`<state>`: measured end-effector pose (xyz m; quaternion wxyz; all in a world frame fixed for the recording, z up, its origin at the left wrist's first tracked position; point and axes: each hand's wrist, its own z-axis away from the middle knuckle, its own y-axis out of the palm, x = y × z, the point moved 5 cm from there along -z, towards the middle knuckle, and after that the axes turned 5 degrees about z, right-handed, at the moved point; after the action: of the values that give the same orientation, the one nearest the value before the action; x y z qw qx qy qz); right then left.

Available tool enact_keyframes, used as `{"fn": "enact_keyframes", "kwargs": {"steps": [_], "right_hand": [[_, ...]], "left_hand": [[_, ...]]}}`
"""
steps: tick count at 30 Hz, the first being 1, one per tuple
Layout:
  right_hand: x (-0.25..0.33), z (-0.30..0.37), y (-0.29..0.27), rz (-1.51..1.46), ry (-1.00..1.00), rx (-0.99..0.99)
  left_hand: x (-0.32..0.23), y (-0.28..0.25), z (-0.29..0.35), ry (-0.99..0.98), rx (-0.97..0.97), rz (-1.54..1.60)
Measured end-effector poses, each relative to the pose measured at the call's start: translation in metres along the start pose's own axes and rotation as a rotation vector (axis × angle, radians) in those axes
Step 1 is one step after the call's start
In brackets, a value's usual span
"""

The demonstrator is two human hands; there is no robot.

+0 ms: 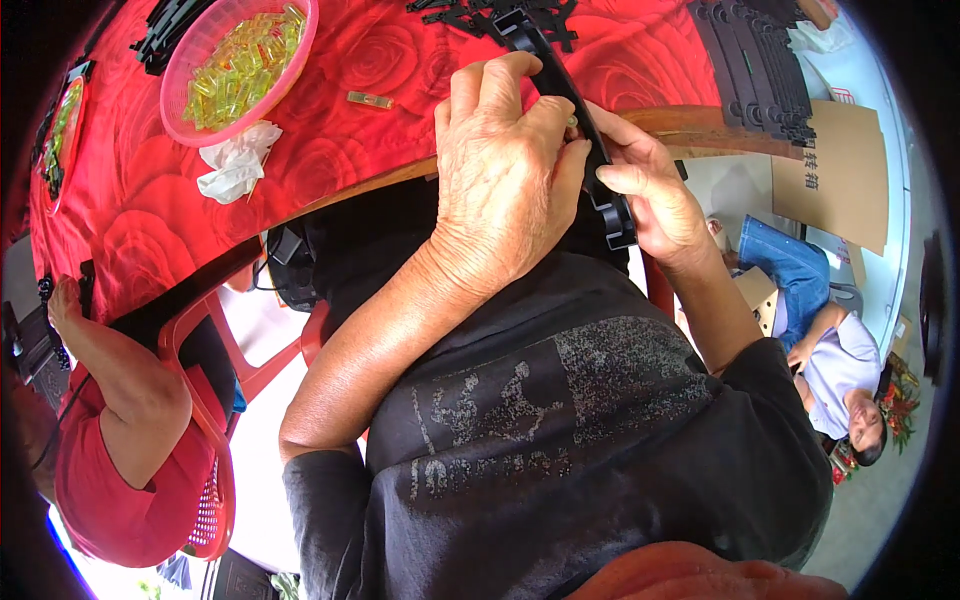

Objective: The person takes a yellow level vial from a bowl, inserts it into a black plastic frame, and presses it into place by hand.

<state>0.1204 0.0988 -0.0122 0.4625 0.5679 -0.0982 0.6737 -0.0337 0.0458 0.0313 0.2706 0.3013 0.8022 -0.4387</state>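
Observation:
My right hand [655, 185] grips a long black plastic bar [585, 110] with notched ends, thumb on its near face and fingers behind it. The bar stands tilted in front of my chest at the table edge. My left hand [510, 165] is closed against the bar's left side, its forefinger reaching the upper part. Between its thumb and fingers a small yellow-green vial [571, 122] shows, mostly hidden by the fingers. A single similar vial [370, 100] lies on the red tablecloth [380, 50] to the left of my left hand.
A pink basket [172, 108] full of yellow-green vials stands at left, a crumpled tissue [238, 165] beside it. Black plastic parts [480, 18] lie beyond; flat black strips [755, 75] are at right. One person in red [140, 470] sits left, another [840, 350] right.

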Motion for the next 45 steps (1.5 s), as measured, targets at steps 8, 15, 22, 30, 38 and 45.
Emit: {"fn": "enact_keyframes", "kwargs": {"steps": [8, 15, 22, 30, 38, 45], "right_hand": [[0.000, 0.002, 0.003, -0.015, -0.018, 0.009], [0.000, -0.001, 0.004, 0.043, -0.038, 0.006], [0.002, -0.003, -0.002, 0.075, -0.022, -0.054], [0.001, -0.001, 0.000, 0.127, -0.051, -0.054], [0.008, 0.001, 0.000, 0.244, -0.110, -0.086], [0.010, 0.002, -0.002, 0.228, -0.122, -0.114]], "left_hand": [[0.001, 0.003, -0.006, 0.092, -0.005, -0.058], [0.002, 0.006, -0.009, 0.124, -0.019, -0.083], [0.002, -0.009, -0.014, 0.097, -0.062, -0.096], [0.005, -0.008, -0.014, 0.145, 0.024, -0.115], [-0.002, -0.012, -0.021, 0.196, 0.111, -0.133], [0.001, -0.007, -0.020, 0.149, 0.109, -0.115]]}}
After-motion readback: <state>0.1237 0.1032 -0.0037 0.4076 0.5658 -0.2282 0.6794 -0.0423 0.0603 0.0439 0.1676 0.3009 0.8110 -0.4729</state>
